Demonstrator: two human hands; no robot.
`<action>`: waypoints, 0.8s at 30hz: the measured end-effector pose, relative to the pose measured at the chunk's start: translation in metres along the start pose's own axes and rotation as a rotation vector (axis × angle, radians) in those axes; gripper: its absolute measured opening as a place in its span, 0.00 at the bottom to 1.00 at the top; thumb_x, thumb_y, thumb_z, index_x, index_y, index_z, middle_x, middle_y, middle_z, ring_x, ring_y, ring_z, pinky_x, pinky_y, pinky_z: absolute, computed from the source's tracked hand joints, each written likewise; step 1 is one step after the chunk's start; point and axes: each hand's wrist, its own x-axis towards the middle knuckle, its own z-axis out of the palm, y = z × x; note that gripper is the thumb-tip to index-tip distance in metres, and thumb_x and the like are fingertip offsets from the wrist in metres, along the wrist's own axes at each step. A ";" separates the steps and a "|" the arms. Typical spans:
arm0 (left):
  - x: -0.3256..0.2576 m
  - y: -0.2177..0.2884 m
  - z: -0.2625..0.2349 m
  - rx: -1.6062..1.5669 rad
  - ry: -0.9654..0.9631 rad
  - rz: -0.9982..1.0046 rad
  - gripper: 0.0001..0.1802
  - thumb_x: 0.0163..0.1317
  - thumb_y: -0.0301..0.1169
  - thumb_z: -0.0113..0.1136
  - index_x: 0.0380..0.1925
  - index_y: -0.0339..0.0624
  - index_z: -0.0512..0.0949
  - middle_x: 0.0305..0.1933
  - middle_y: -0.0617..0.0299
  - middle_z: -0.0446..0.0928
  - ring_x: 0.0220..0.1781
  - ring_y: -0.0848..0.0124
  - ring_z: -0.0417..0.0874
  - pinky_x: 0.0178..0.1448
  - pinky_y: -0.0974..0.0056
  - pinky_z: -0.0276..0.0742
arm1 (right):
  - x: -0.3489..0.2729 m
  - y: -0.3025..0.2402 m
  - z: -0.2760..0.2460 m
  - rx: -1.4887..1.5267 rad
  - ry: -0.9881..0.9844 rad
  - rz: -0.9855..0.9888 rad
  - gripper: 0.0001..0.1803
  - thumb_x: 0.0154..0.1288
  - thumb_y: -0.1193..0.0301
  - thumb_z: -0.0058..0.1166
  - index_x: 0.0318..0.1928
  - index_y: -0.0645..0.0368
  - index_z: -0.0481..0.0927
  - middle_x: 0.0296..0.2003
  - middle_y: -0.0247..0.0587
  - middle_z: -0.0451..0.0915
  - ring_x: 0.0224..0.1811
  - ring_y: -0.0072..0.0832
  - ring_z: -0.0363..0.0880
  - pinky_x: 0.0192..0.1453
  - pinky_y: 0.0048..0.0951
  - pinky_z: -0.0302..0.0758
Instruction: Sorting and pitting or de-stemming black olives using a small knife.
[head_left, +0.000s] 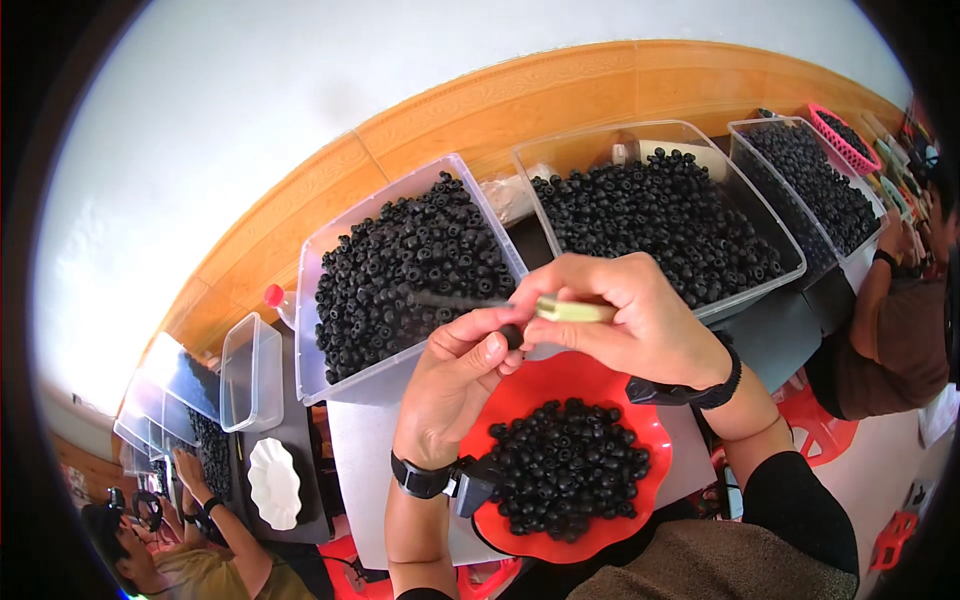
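Currently, above the red plate point(640, 425) of black beads, the left hand point(455, 385) pinches one bead point(512, 336) closed-fingered while the right hand point(630, 315) grips a loaded threading stick point(500, 302), so threading appears underway, requiring hole-to-tip alignment.

Small workshop: clear bins point(330, 250) heaped with black beads point(410, 265), co-workers point(900, 330) alongside.

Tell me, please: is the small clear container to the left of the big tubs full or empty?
Empty. The small clear container has nothing showing through its walls, while the big tub beside it is heaped with black beads.
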 end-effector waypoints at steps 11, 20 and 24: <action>-0.001 -0.002 -0.016 -0.104 -0.037 0.122 0.13 0.62 0.27 0.58 0.47 0.37 0.79 0.43 0.53 0.76 0.33 0.72 0.70 0.39 0.71 0.69 | -0.004 -0.008 -0.006 -0.240 0.168 -0.055 0.15 0.60 0.64 0.62 0.32 0.66 0.78 0.18 0.40 0.74 0.18 0.25 0.75 0.22 0.23 0.66; 0.003 0.001 -0.013 -0.092 -0.034 0.165 0.20 0.58 0.27 0.63 0.49 0.35 0.71 0.39 0.55 0.75 0.35 0.72 0.72 0.41 0.70 0.70 | -0.004 -0.002 -0.007 -0.317 0.199 -0.089 0.15 0.58 0.64 0.63 0.30 0.65 0.78 0.19 0.42 0.75 0.17 0.31 0.75 0.21 0.25 0.68; 0.003 0.001 -0.014 -0.154 -0.041 0.156 0.15 0.57 0.28 0.63 0.42 0.36 0.71 0.38 0.55 0.74 0.35 0.72 0.73 0.42 0.70 0.71 | -0.005 -0.005 -0.006 -0.364 0.108 -0.132 0.15 0.55 0.63 0.65 0.30 0.63 0.78 0.20 0.40 0.75 0.18 0.31 0.75 0.21 0.25 0.68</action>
